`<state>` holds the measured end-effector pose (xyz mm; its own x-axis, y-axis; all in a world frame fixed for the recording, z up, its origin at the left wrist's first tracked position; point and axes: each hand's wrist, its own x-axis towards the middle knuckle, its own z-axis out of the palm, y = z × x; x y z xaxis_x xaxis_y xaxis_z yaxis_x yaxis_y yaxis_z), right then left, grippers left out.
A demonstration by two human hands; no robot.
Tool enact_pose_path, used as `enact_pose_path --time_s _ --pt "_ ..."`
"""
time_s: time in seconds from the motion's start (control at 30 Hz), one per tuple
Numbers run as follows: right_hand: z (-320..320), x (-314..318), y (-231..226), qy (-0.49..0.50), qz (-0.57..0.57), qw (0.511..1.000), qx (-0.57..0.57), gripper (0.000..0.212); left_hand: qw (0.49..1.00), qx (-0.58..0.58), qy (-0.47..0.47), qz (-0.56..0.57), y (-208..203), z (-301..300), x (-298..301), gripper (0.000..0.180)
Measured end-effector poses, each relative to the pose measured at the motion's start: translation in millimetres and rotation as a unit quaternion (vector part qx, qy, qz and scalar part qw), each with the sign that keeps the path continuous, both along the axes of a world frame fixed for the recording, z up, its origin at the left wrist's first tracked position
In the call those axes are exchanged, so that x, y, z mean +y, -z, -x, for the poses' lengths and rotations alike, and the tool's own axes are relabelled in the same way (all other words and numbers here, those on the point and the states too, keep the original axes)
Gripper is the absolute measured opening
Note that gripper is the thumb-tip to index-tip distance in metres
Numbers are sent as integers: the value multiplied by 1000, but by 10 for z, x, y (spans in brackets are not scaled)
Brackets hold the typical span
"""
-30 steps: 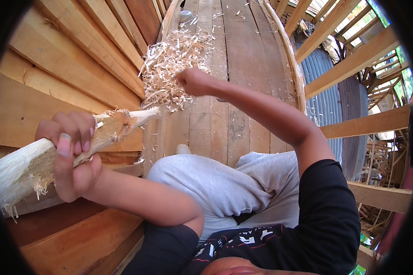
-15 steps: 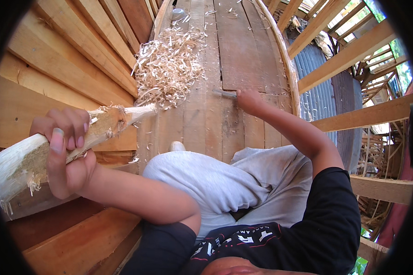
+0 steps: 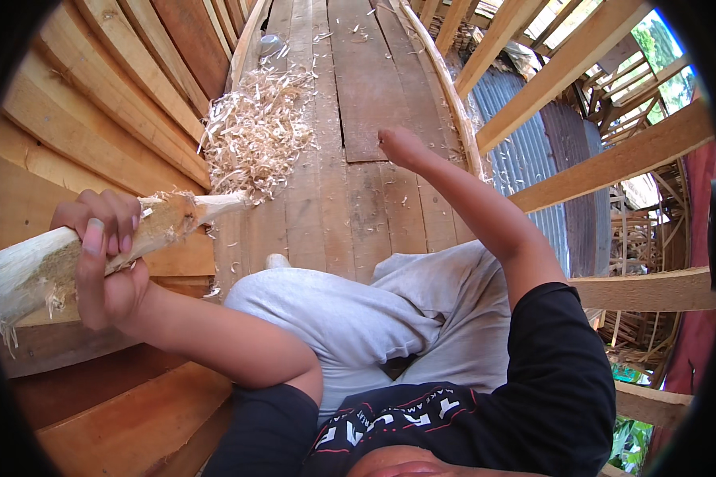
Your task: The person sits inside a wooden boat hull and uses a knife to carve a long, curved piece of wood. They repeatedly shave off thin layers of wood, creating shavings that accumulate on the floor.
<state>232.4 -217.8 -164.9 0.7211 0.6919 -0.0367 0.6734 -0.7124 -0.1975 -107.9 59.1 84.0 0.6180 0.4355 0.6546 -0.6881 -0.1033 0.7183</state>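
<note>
My left hand (image 3: 107, 258) is wrapped round a pale, roughly shaved wooden pole (image 3: 167, 219) on the left. The pole narrows toward its far end and has shreds of wood hanging from it. My right hand (image 3: 402, 148) is closed in a fist above the plank floor, well apart from the pole. The knife, whose grey blade showed earlier at this fist, is hidden now. A heap of curled wood shavings (image 3: 258, 131) lies just beyond the pole's tip.
Upright planks (image 3: 95, 111) form a wall on the left. Wooden beams (image 3: 605, 167) cross on the right, with corrugated metal sheet (image 3: 517, 135) behind them. A small clear container (image 3: 270, 45) stands beyond the shavings. My legs (image 3: 334, 310) are folded on the plank floor (image 3: 306, 207).
My right hand has risen slightly and moved farther away, and the grey blade has gone out of sight. The view has shifted a little to the right. My left hand keeps its grip.
</note>
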Motion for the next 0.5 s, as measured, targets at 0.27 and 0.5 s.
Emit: enact_pose_path --time_s 0.27,0.5 --pt "327 0 687 227 37 973 34 18 1000 -3 9 -9 -29 -96 -73 13" --pt "1222 223 258 193 -126 967 105 54 999 -1 26 -18 -43 -72 -65 14"
